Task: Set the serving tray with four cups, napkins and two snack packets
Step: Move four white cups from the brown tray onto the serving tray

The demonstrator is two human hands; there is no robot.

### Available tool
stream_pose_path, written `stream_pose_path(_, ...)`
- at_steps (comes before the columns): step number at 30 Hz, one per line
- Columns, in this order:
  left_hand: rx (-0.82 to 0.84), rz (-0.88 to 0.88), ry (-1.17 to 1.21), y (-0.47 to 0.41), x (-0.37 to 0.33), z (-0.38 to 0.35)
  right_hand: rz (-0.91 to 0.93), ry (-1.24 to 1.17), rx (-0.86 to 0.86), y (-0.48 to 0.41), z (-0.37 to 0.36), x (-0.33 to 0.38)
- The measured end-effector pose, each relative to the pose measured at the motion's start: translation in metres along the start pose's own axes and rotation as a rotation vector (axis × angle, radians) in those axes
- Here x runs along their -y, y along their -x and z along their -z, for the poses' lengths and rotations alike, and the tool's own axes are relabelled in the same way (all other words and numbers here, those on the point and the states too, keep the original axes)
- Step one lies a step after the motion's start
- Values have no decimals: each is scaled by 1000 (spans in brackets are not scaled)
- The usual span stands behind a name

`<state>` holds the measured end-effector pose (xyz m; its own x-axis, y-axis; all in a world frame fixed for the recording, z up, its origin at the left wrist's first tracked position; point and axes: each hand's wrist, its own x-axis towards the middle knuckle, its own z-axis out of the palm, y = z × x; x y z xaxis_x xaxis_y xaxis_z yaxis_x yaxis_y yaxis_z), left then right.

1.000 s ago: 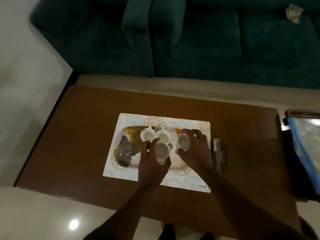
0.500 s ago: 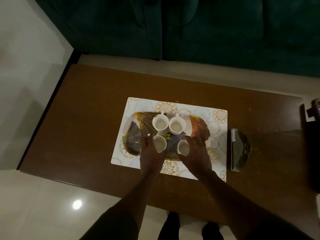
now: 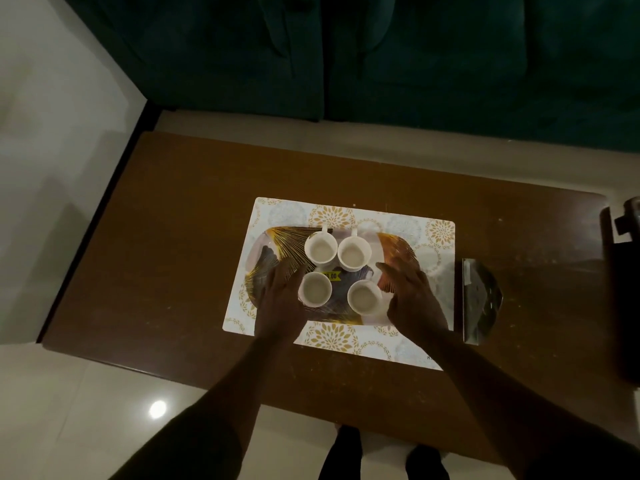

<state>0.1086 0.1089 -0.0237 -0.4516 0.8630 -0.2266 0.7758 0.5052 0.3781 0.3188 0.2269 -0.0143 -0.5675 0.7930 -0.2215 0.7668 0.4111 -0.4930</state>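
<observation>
A patterned serving tray point(image 3: 398, 249) with gold leaf lines lies on a floral placemat point(image 3: 429, 233). Several white cups stand on it in a square: two at the back point(image 3: 320, 247) point(image 3: 354, 252) with handles pointing away, two at the front point(image 3: 315, 289) point(image 3: 363, 296). My left hand point(image 3: 282, 299) rests flat on the tray just left of the front-left cup, fingers apart. My right hand point(image 3: 410, 296) sits just right of the front-right cup, fingers spread, holding nothing. Whether either hand touches its cup is unclear.
The placemat lies on a brown wooden table point(image 3: 173, 258). A shiny dark packet point(image 3: 479, 299) lies on the table right of the placemat. A dark object point(image 3: 627, 289) stands at the table's right end. A green sofa point(image 3: 381, 57) runs behind the table.
Both hands set the two front cups down on the tray and let go, sliding outward to either side. The camera view shifted down and closer.
</observation>
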Motion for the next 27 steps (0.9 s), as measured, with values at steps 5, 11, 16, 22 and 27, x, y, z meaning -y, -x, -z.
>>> stream_pose_path(5,-23,-77,111,3,6,1,61,86,95,-8,-1,5)
stream_pose_path(11,-50,97,199,9,3,-7,-76,-2,38,-1,-2,1)
stream_pose_path(16,-58,160,302,10,-4,-17,-170,-69,34,15,-16,15)
stream_pose_path(22,-140,162,324,13,-10,-24,-269,-172,49,26,-45,48)
stream_pose_path(27,-151,156,343,12,-6,-23,-364,-267,29,25,-56,62)
